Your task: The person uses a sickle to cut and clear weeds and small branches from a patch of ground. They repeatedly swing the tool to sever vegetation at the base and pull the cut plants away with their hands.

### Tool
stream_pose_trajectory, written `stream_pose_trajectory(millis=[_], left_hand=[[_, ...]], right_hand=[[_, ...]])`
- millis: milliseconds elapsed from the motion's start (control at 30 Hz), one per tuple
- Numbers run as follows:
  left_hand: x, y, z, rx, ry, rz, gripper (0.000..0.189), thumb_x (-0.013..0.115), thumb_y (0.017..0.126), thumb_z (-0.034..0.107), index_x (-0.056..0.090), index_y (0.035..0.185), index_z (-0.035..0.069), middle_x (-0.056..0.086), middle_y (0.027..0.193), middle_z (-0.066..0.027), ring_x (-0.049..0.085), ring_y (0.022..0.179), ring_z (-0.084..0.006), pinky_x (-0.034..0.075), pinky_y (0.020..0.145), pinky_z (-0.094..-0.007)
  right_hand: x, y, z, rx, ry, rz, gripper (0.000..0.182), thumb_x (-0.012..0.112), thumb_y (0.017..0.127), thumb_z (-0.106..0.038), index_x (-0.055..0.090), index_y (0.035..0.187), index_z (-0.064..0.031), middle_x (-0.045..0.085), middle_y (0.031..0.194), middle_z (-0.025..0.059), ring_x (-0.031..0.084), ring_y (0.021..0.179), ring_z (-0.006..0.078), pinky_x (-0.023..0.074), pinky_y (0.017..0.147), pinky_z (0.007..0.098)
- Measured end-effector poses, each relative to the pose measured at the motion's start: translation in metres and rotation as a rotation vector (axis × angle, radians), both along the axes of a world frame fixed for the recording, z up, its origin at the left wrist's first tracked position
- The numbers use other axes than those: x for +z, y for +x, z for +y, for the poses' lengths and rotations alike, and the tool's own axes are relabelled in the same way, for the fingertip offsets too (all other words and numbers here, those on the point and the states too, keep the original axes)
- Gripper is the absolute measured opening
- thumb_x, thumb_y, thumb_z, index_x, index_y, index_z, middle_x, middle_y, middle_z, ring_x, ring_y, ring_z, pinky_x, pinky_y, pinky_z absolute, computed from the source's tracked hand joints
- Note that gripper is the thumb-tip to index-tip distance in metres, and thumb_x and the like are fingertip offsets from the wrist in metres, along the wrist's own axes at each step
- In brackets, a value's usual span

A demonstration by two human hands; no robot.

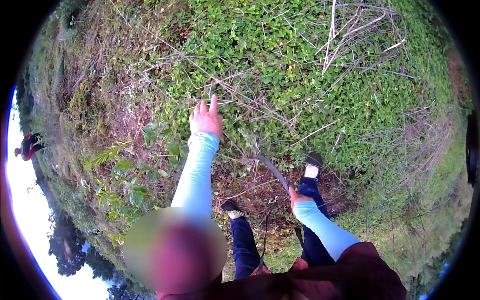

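My right hand (pixel 296 197) is closed on the handle end of a sickle; its handle is mostly hidden by the hand. The curved, dark blade of the sickle (pixel 273 170) reaches up and left over low stems between my feet. My left hand (pixel 207 119) is stretched forward over green leafy ground cover (pixel 240 48) and thin dry stems (pixel 228 88), fingers spread, holding nothing that shows. Both arms are in light blue sleeves. Left of the left arm stands a leafy young plant (pixel 135 193).
Dry cut branches (pixel 345 33) lie at the upper right, and a heap of brown twigs (pixel 431 138) at the right. A person (pixel 28 147) in dark and red clothing is far off at the left. My shoes (pixel 313 165) stand on bare, twiggy soil.
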State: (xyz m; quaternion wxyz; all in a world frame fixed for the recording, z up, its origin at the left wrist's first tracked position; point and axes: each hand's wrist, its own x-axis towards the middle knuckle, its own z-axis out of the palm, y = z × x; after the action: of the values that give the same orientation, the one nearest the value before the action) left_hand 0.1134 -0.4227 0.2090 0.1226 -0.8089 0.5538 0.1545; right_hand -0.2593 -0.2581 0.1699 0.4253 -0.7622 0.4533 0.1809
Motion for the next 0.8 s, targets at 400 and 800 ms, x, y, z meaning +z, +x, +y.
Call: stream_pose_trajectory(millis=[400,800], left_hand=[[-0.097,-0.059,0.217,0.21,0.149,0.412,0.073,0.066,0.074,0.022,0.028,0.136,0.017,0.045,0.126,-0.0206,0.048,0.11,-0.0375,0.042,0.091,-0.0416],[-0.086,-0.055,0.125,-0.12,-0.054,0.079,0.08,0.052,0.07,-0.004,0.026,0.138,0.028,0.025,0.142,-0.0142,0.03,0.127,-0.0343,0.032,0.101,-0.0434]], right_hand=[[0.024,0.118,-0.165,-0.261,-0.406,-0.104,0.06,0.049,0.085,-0.011,0.019,0.135,0.0023,0.054,0.068,0.011,0.056,0.055,0.0247,0.0462,0.048,0.0379],[0.0,0.046,0.033,-0.142,-0.035,0.058,0.061,0.052,0.081,-0.011,0.026,0.136,-0.0072,0.053,0.063,0.0135,0.052,0.048,0.0291,0.0416,0.045,0.0432]])
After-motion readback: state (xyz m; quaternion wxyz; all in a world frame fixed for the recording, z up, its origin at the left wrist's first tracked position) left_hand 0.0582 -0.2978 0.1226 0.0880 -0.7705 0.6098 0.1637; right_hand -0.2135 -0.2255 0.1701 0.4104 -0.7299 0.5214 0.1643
